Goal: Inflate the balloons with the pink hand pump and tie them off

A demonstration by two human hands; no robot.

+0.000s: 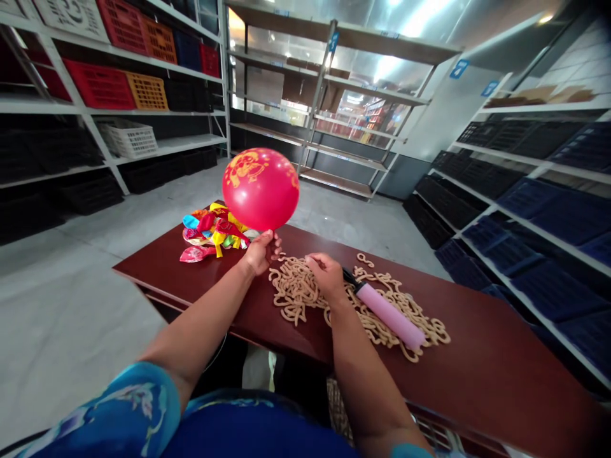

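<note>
An inflated red balloon (260, 189) with a yellow printed figure stands upright above the table. My left hand (261, 252) is closed round its neck at the bottom. Just to the right, my right hand (327, 273) hovers at or touches a heap of tan, cord-like loops (294, 289); its fingers are curled together, and whatever lies between them is hidden. Close beside that hand, a pink hand pump (391, 316) with a black nozzle end rests across more of these loops. Uninflated balloons (214, 230) in several colours lie piled behind my left hand.
A dark red-brown table (477, 362) bears all of this. Shelving with red crates (100, 84) and a white basket (128, 138) stands at left. A metal rack (344, 152) is ahead, and dark blue bins (539, 254) line the right. Grey floor (62, 273) surrounds the table.
</note>
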